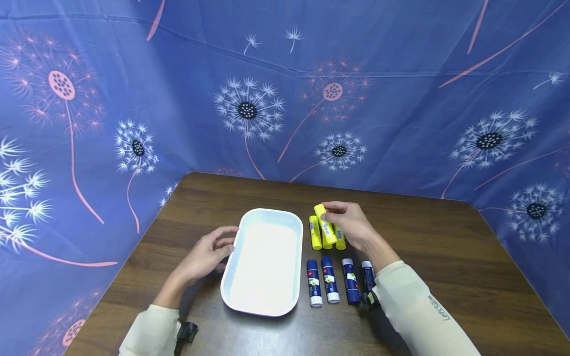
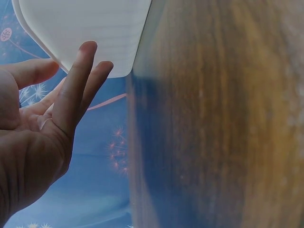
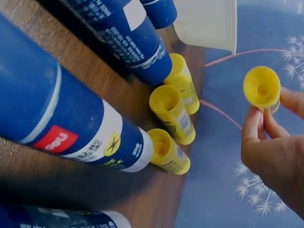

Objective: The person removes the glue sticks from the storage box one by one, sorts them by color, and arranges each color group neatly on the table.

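My right hand [image 1: 354,225] pinches a yellow glue stick [image 1: 325,225] between thumb and fingers, tilted above the other yellow sticks in the head view. From the right wrist, the hollow round end of this held stick [image 3: 261,87] faces the camera, apart from the table. Three more yellow glue sticks [image 1: 314,232] lie side by side below it. My left hand [image 1: 202,257] is at the left side of a white tray [image 1: 261,309], its fingers extended and loosely spread by the rim. In the left wrist view the fingertips overlap the tray's side wall [image 2: 111,28]. Nothing lies inside the tray.
Several blue glue sticks [image 1: 328,279] lie in a row nearer me, right of the tray; two have white ends toward me, two away. My right forearm passes over the rightmost one [image 1: 367,275]. Behind the brown wooden table [image 1: 427,237] hangs a blue dandelion-print cloth [image 1: 392,99].
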Demonstrator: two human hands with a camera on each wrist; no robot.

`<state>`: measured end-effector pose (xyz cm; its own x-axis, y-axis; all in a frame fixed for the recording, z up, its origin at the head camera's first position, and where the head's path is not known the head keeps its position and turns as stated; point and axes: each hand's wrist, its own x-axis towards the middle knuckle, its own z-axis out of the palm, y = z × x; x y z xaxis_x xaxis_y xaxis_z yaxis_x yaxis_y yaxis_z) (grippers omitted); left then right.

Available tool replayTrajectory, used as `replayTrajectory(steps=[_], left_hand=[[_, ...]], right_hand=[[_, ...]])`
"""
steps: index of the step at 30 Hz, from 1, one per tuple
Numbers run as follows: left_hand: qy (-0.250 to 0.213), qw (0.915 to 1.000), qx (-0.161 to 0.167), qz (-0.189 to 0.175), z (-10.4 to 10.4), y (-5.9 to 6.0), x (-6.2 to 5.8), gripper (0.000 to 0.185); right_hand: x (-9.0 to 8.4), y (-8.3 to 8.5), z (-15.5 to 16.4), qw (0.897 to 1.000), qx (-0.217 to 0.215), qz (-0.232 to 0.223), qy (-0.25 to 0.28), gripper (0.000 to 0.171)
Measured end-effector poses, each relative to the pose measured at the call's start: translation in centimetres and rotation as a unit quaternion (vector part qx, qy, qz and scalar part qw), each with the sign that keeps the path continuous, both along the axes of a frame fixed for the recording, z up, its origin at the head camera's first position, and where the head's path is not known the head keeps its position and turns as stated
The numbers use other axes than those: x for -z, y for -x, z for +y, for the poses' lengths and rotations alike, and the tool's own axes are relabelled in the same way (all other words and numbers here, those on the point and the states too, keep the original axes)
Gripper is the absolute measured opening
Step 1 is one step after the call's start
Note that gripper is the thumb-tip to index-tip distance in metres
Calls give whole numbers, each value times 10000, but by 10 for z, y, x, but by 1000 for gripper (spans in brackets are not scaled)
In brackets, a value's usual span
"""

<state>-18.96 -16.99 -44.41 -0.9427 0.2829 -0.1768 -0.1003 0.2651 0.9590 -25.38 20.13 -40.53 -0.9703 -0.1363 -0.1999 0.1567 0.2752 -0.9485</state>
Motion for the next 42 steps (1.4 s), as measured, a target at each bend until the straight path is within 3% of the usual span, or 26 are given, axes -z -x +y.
replayTrajectory(steps=[9,18,23,33,42], left_hand=[[77,10000,-34,13,1,-2,-2,49],[16,10000,-13,0,0,-1,-4,50],[41,10000,-16,-10,0,0,-1,49],[48,10000,-22,-39,1,1,0,49],[-11,10000,28,-16,1,0,-1,49]], right_hand=[[6,6,17,9959,855,-97,278,51],[16,11,37,9924,1198,-135,237,53],[25,12,50,9890,1456,-276,-39,53],[41,10,68,9869,1480,-535,-347,54],[46,10,70,9840,1517,-659,-662,53]])
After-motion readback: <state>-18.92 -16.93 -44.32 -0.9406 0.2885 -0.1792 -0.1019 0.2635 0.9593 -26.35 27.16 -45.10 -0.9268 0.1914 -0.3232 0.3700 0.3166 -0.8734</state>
